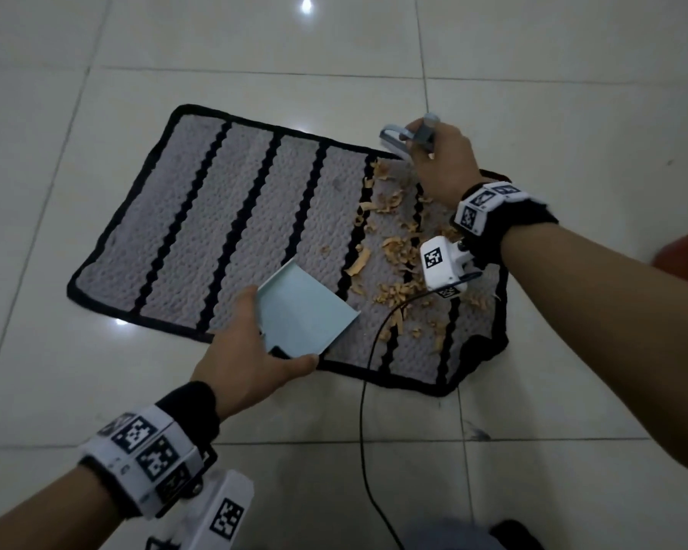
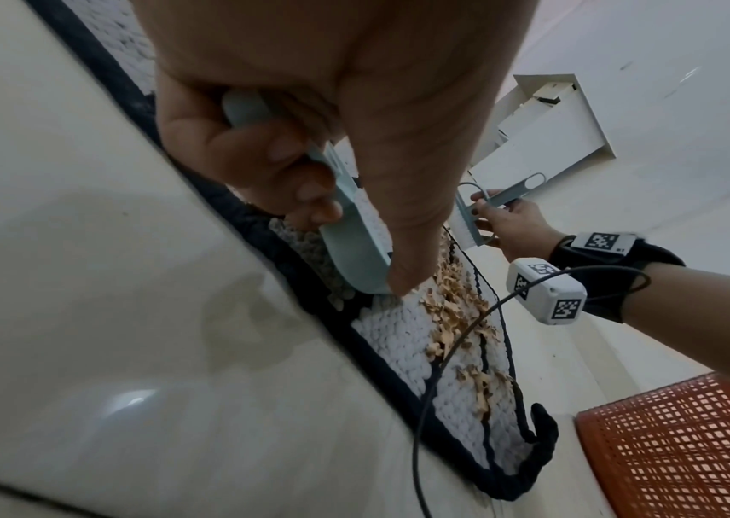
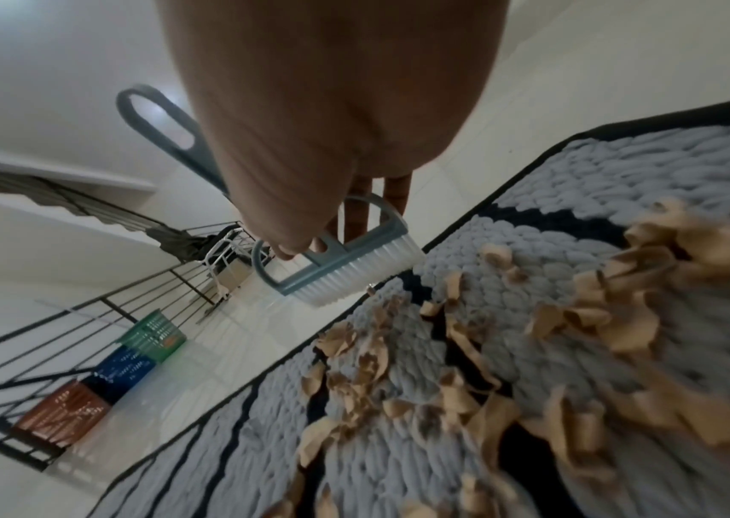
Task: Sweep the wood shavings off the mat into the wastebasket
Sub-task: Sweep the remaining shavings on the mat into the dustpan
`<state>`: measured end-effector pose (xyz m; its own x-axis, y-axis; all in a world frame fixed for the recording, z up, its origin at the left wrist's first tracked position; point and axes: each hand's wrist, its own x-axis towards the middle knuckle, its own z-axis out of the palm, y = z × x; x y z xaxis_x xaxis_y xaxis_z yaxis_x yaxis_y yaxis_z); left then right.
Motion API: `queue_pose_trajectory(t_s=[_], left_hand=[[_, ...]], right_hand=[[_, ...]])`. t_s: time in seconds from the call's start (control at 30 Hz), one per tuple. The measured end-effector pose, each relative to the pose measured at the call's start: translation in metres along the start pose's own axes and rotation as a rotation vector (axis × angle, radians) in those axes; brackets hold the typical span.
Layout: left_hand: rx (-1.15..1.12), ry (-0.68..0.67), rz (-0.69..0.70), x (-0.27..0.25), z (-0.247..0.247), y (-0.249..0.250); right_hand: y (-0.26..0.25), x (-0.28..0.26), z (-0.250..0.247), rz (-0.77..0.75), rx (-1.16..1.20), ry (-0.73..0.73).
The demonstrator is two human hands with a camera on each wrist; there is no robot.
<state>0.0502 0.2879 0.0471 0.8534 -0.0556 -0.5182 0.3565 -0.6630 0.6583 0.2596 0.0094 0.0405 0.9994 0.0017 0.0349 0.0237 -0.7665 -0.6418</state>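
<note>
A grey mat [image 1: 235, 232] with black stripes lies on the tiled floor. Tan wood shavings [image 1: 398, 256] are scattered over its right part. My left hand [image 1: 255, 343] grips a pale blue dustpan [image 1: 306, 311] by its rear edge, its mouth resting on the mat just left of the shavings. My right hand [image 1: 437, 156] holds a small grey brush [image 1: 394, 140] with white bristles [image 3: 354, 277] just above the mat's far edge, beyond the shavings [image 3: 487, 368]. The orange mesh wastebasket [image 2: 682, 445] stands on the floor right of the mat, near its front right corner.
A black cable [image 1: 364, 391] runs from my right wrist camera across the mat to the floor. The mat's near right corner [image 1: 489, 351] is curled up. Green [image 3: 155, 336], blue [image 3: 124, 371] and orange [image 3: 62, 410] baskets stand by a railing far off.
</note>
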Motion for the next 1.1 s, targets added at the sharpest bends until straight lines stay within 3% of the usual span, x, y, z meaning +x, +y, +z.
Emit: queue_pose_trajectory(t_s=[0.23,0.5,0.63,0.87,1.1], left_hand=[[0.014,-0.006,-0.024,0.003,0.004,0.0],[0.02,-0.004,-0.049,0.007,0.004,-0.002],[0.035,-0.012,-0.067,0.004,0.002,0.001],[0.043,-0.001,-0.064,0.0,-0.002,0.006],[0.056,0.071,-0.048,-0.012,-0.014,-0.008]], right_hand=[[0.0,-0.013,0.013,-0.079,-0.064,-0.167],[-0.01,-0.078,0.028,-0.199,-0.023,-0.287],[-0.011,-0.106,0.027,-0.342,0.017,-0.362],[-0.015,-0.064,0.017,-0.205,0.026,-0.17],[-0.033,-0.051,0.045,-0.237,0.052,-0.324]])
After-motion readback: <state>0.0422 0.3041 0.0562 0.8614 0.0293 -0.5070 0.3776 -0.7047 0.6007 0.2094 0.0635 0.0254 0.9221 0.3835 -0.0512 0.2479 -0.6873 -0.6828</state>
